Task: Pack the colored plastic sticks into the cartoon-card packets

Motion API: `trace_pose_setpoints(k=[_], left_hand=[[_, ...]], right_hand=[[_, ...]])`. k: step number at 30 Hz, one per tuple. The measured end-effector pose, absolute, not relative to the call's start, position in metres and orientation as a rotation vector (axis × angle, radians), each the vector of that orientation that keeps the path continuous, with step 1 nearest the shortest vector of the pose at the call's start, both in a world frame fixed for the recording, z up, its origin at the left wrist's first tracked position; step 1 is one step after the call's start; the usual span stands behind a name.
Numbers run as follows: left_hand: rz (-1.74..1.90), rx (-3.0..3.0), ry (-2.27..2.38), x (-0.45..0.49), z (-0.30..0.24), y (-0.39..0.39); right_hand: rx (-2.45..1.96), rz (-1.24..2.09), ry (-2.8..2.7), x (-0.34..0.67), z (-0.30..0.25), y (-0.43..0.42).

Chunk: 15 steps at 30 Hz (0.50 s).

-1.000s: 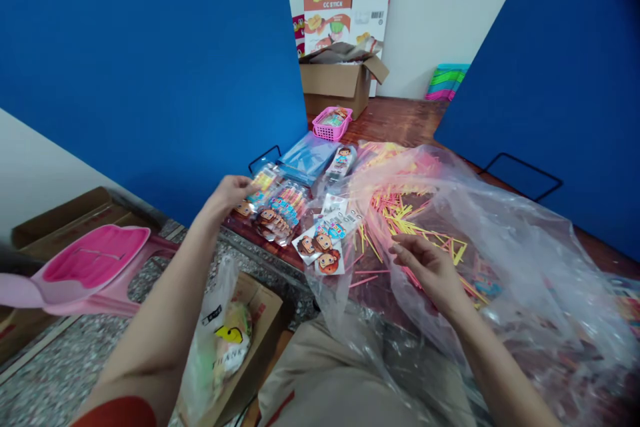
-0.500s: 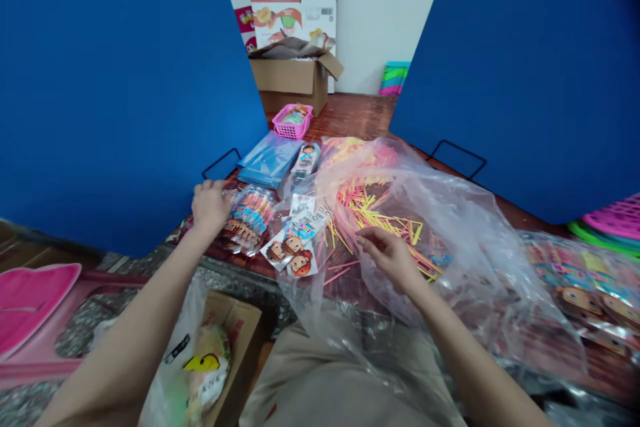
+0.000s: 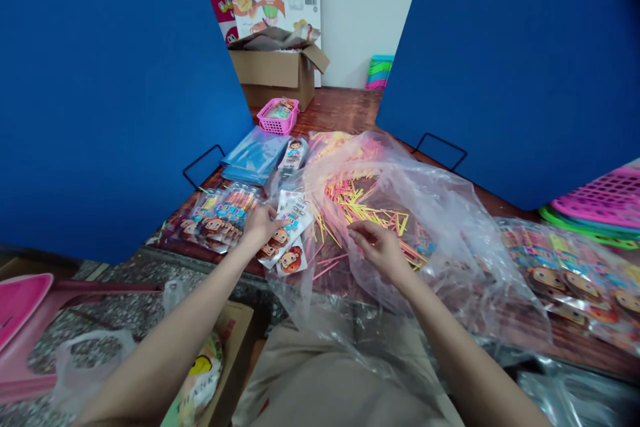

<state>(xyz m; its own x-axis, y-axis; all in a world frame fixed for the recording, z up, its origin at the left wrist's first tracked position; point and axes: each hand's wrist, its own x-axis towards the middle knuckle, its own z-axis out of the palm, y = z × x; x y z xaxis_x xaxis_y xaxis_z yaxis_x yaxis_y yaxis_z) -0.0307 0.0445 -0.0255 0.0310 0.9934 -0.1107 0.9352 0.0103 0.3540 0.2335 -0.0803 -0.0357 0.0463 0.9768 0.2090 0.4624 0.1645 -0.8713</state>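
Note:
My left hand (image 3: 259, 227) is closed on the edge of a small printed packet (image 3: 287, 230) with cartoon faces, which lies over other similar packets (image 3: 293, 260). Just left of it is a pile of filled packets (image 3: 223, 217) with coloured sticks showing through. My right hand (image 3: 377, 247) has its fingers curled together by the large clear plastic bag (image 3: 440, 207). Whether anything is pinched there I cannot make out. Beyond those fingertips, thin yellow and pink sticks (image 3: 367, 203) lie loose at the bag's mouth.
Blue panels (image 3: 100, 80) stand on both sides of the table. Folded blue plastic (image 3: 255, 157) and a pink basket (image 3: 279, 123) lie farther back, before an open carton (image 3: 273, 70). More filled packets (image 3: 565, 273) and stacked baskets (image 3: 603, 203) are at the right.
My left hand has moved right, from beside the filled packets to the printed packet, which has shifted slightly. My right hand keeps about the same pose. The whole view has turned a little.

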Motion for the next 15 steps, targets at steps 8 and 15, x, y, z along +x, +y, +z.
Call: trace_pose_setpoints(k=[8, 15], left_hand=[[0.761, 2.117, 1.774, -0.021, -0.017, 0.023], [0.932, 1.498, 1.169, 0.002, 0.013, -0.030]], right_hand=[[-1.458, 0.672, -1.487, 0.237, -0.029, -0.076], [-1.226, 1.290, -1.048, 0.205, -0.021, -0.069]])
